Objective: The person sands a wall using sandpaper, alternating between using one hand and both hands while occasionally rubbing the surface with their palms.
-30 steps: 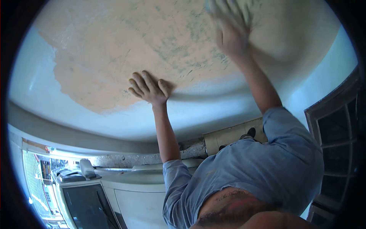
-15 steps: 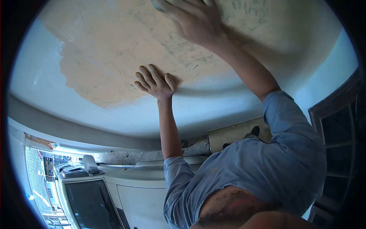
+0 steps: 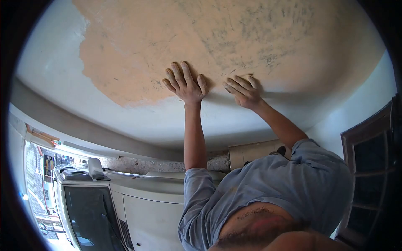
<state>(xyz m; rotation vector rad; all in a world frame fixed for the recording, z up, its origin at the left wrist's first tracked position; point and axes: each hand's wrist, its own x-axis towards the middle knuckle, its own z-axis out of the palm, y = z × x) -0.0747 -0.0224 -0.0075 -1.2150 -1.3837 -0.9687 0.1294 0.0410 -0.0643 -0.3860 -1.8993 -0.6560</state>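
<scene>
A wall (image 3: 138, 50) bears a wide peach-coloured patch with dark marks, bordered by pale paint. My left hand (image 3: 188, 88) is pressed flat on it near the patch's lower edge, its dusty fingers spread and its thumb apart. To the right, my right hand (image 3: 247, 93) rests on the same surface with its fingers stretched towards the upper left. No object shows in my left hand. Whether anything thin lies under my right fingers cannot be made out.
A pale vehicle (image 3: 155, 213) with a dark window and a mirror (image 3: 95, 168) stands at the lower left. A dark framed door or window (image 3: 368, 167) is at the right. Below the wall are a rough ledge (image 3: 142, 164) and my shoe (image 3: 281, 150).
My right hand has come down from the upper part of the wall to beside my left hand. My left hand appears slightly farther right and higher as the view has shifted.
</scene>
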